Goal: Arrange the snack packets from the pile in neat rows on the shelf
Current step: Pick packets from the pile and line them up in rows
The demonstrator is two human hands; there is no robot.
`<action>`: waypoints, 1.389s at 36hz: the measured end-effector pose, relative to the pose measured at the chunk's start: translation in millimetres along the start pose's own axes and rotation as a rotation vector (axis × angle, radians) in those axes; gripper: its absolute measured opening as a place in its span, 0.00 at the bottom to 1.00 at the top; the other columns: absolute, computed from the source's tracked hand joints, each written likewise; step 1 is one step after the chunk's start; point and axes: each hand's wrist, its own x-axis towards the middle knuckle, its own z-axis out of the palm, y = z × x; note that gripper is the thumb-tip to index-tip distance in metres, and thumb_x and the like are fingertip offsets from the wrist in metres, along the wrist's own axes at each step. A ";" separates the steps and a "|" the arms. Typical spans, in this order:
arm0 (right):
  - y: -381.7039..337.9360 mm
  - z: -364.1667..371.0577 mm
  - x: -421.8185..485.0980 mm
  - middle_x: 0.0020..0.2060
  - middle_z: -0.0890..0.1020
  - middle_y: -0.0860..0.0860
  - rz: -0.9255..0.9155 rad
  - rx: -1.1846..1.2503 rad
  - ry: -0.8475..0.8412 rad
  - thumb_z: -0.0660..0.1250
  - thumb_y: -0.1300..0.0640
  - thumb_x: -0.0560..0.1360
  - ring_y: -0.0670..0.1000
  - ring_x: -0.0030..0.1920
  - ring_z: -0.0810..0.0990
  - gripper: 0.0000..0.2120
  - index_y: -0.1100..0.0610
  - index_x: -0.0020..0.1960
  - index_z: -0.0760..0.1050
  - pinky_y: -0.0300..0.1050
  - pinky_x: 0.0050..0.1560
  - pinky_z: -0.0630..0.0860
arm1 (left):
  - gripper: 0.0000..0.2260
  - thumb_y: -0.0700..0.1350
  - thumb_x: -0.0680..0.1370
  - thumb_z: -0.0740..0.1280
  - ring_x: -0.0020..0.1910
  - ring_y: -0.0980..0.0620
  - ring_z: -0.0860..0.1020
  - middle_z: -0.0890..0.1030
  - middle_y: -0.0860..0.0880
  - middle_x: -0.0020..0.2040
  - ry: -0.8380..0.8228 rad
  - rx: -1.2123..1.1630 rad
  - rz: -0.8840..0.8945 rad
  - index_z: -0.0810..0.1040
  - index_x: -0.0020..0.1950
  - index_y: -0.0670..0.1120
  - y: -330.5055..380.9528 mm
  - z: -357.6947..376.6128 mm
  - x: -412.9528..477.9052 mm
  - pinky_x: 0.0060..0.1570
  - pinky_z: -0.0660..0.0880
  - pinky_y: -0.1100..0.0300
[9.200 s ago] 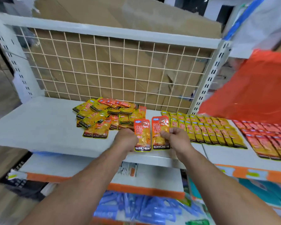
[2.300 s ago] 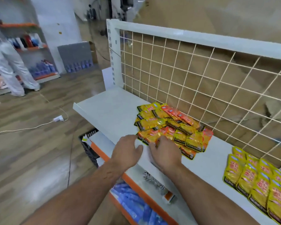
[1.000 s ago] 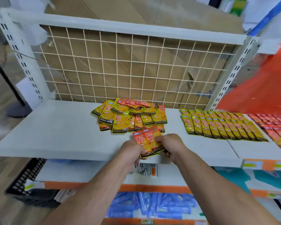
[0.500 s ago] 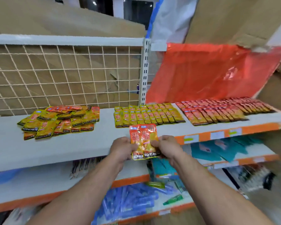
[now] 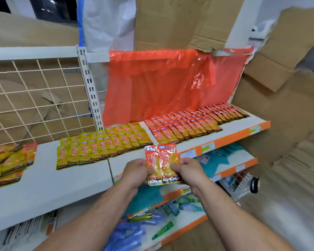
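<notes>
Head: L hand [image 5: 136, 171], R hand [image 5: 188, 170], pinch on orange pkts [image 5: 161, 159]

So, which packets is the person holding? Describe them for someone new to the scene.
Start at the big orange plastic sheet behind the white shelf. In front of the shelf edge, below where the yellow rows meet the red rows, the left hand and right hand pinch two orange packets side by side. Only these are off the shelf.

Orange packets [image 5: 161, 164] with black bands, yellow rows [image 5: 103, 144], white shelf [image 5: 49, 185].
</notes>
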 end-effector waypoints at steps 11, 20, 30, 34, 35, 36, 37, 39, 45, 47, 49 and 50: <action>-14.6 -109.1 98.5 0.33 0.72 0.58 0.024 0.025 0.180 0.71 0.59 0.76 0.53 0.32 0.73 0.15 0.55 0.36 0.67 0.46 0.32 0.71 | 0.19 0.35 0.74 0.72 0.21 0.53 0.68 0.70 0.51 0.21 -0.191 -0.018 0.021 0.66 0.30 0.46 57.2 121.8 106.2 0.26 0.64 0.63; -28.3 -179.7 172.4 0.28 0.77 0.53 0.035 0.109 0.271 0.72 0.62 0.75 0.53 0.28 0.77 0.17 0.56 0.33 0.68 0.49 0.34 0.77 | 0.16 0.32 0.74 0.71 0.25 0.52 0.62 0.63 0.45 0.33 -0.267 -0.038 -0.001 0.65 0.39 0.45 90.8 201.8 179.0 0.21 0.61 0.66; -16.7 -264.1 262.4 0.31 0.79 0.54 0.041 0.105 0.230 0.74 0.60 0.73 0.53 0.31 0.76 0.12 0.57 0.36 0.72 0.46 0.34 0.72 | 0.21 0.35 0.71 0.74 0.25 0.50 0.69 0.68 0.49 0.22 -0.087 0.042 0.034 0.66 0.26 0.48 107.7 295.0 228.4 0.30 0.68 0.58; -11.0 -296.7 301.7 0.39 0.81 0.52 0.049 0.036 0.163 0.77 0.53 0.70 0.54 0.41 0.80 0.11 0.54 0.43 0.76 0.50 0.44 0.77 | 0.21 0.34 0.68 0.76 0.24 0.51 0.68 0.68 0.50 0.23 0.039 0.046 0.025 0.68 0.24 0.48 112.8 332.1 243.0 0.31 0.68 0.59; -9.5 -306.0 311.4 0.40 0.81 0.52 0.051 0.009 0.145 0.77 0.51 0.69 0.55 0.42 0.80 0.12 0.52 0.42 0.75 0.50 0.44 0.77 | 0.20 0.34 0.68 0.76 0.22 0.51 0.69 0.69 0.49 0.22 0.064 0.071 0.034 0.69 0.25 0.48 115.5 341.1 246.1 0.29 0.68 0.61; -9.3 -314.3 320.4 0.40 0.81 0.51 0.043 -0.011 0.120 0.78 0.50 0.68 0.54 0.42 0.80 0.13 0.52 0.40 0.74 0.50 0.43 0.78 | 0.18 0.35 0.69 0.76 0.20 0.53 0.70 0.71 0.48 0.23 0.088 0.099 0.051 0.70 0.27 0.47 119.3 349.9 248.9 0.26 0.67 0.65; -10.2 -322.1 328.9 0.39 0.80 0.50 0.039 -0.019 0.097 0.78 0.49 0.68 0.52 0.40 0.80 0.14 0.51 0.38 0.73 0.48 0.40 0.78 | 0.15 0.36 0.69 0.76 0.20 0.55 0.70 0.73 0.47 0.26 0.117 0.127 0.065 0.72 0.31 0.46 124.2 357.8 250.5 0.23 0.65 0.66; -16.7 -334.4 338.8 0.34 0.72 0.46 0.027 -0.036 0.048 0.76 0.52 0.72 0.48 0.35 0.73 0.17 0.49 0.35 0.67 0.41 0.30 0.72 | 0.12 0.38 0.69 0.77 0.24 0.55 0.71 0.75 0.48 0.29 0.190 0.193 0.078 0.74 0.34 0.45 132.3 371.8 255.9 0.23 0.65 0.65; -16.9 -354.1 362.1 0.35 0.68 0.59 -0.015 -0.163 -0.051 0.74 0.55 0.70 0.57 0.37 0.74 0.13 0.58 0.38 0.71 0.49 0.36 0.71 | 0.08 0.41 0.68 0.76 0.39 0.46 0.81 0.83 0.46 0.36 0.367 0.403 0.075 0.78 0.36 0.42 135.4 399.1 265.4 0.39 0.78 0.56; -15.4 -357.7 370.8 0.36 0.66 0.63 -0.030 -0.183 -0.076 0.73 0.57 0.72 0.62 0.38 0.75 0.16 0.69 0.43 0.72 0.50 0.37 0.69 | 0.07 0.42 0.68 0.76 0.40 0.47 0.82 0.83 0.46 0.38 0.387 0.437 0.070 0.79 0.38 0.42 135.9 404.8 266.4 0.41 0.79 0.55; -14.0 -358.4 375.3 0.37 0.65 0.57 -0.046 -0.198 -0.118 0.72 0.58 0.73 0.58 0.38 0.72 0.14 0.66 0.40 0.71 0.50 0.38 0.71 | 0.07 0.43 0.69 0.76 0.40 0.48 0.81 0.83 0.46 0.38 0.398 0.475 0.057 0.80 0.40 0.43 135.8 408.3 268.0 0.40 0.78 0.57; -13.6 -358.3 376.1 0.36 0.66 0.61 -0.056 -0.208 -0.134 0.72 0.58 0.74 0.59 0.39 0.72 0.13 0.64 0.39 0.70 0.51 0.39 0.73 | 0.07 0.44 0.69 0.76 0.39 0.48 0.81 0.83 0.47 0.37 0.405 0.492 0.051 0.80 0.40 0.43 135.4 409.3 268.6 0.38 0.76 0.59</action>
